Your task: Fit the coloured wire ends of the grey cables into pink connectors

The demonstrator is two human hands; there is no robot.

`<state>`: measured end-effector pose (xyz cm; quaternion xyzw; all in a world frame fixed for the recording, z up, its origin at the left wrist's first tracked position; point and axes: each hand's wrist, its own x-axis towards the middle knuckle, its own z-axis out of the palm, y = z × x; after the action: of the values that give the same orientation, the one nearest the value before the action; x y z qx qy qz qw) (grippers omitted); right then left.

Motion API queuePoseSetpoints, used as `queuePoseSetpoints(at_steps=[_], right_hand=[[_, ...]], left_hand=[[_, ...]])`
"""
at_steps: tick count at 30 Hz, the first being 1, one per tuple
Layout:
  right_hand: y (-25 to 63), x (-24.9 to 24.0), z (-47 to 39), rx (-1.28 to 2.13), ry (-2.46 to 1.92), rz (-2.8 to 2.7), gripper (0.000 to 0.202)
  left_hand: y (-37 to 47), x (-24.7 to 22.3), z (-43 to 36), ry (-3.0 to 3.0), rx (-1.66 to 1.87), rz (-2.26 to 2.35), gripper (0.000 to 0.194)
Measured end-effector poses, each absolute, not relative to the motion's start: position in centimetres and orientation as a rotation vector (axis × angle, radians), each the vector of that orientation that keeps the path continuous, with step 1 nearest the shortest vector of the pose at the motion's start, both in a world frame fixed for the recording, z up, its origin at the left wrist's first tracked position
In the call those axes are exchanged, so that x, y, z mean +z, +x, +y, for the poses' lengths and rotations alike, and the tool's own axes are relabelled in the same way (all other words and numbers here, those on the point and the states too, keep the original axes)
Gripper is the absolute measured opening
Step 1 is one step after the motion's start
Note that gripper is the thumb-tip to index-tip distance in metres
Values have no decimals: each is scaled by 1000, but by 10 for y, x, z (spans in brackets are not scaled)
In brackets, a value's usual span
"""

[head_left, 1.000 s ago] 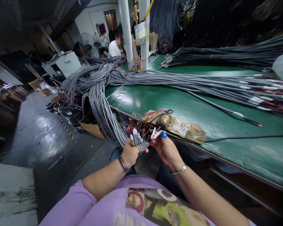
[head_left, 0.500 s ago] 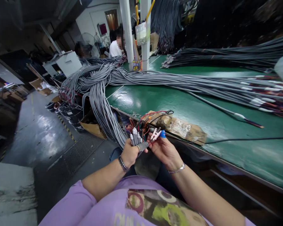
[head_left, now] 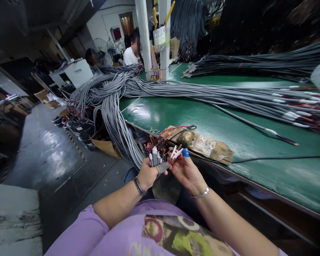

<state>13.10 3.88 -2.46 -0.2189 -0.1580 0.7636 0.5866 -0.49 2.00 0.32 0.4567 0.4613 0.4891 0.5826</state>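
Observation:
My left hand [head_left: 148,174] is closed round a bundle of grey cables [head_left: 155,156]. White-wrapped ends of the cables stand up above the fist, with thin coloured wires fanning out beyond them. A grey covering wraps one of this hand's digits. Close beside it, my right hand [head_left: 187,174] has its fingers curled in, with a pale pink clip [head_left: 176,153] between them. A blue cap [head_left: 185,152] covers one fingertip there. The fingertips of both hands almost meet near the wires; what exactly they pinch there is too small to tell.
Long grey cables [head_left: 192,90] run across the green table [head_left: 245,142] and hang over its left edge. A taped cardboard piece [head_left: 210,147] lies at the near edge with red and black leads. Dark cables [head_left: 256,65] lie behind. A person in white [head_left: 130,55] is at the back.
Both hands have shifted very slightly to the right, with the cable ends and the clip. Their grips look the same.

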Motion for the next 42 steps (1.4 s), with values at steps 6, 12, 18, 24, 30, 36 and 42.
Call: queuePoseSetpoints(at_steps=[6,12,18,24,30,36,42], right_hand=[[135,-30,26,1860,-522,-463,40],[138,-28,6,1801,-606,-744,39],[134,-18,2,1600,-796,-930,23],[129,-15,1,1664,-813,-811,25],[124,-15,4,1839,-765,-594,27],[121,-12,8,1877,-708,-538,24],[129,-24,6,1851,-689,-521,28]], left_hand=[[-7,7,16,1052,1175,1040,30],[-12,4,11,1059,1163,1056,29],[-16,-5,11,1141,1162,1067,28],[-17,-5,10,1159,1182,1038,29],[-15,-3,9,1136,1190,978,29],[-15,-3,10,1079,1241,954,29],[-14,1,8,1027,1352,983,23]])
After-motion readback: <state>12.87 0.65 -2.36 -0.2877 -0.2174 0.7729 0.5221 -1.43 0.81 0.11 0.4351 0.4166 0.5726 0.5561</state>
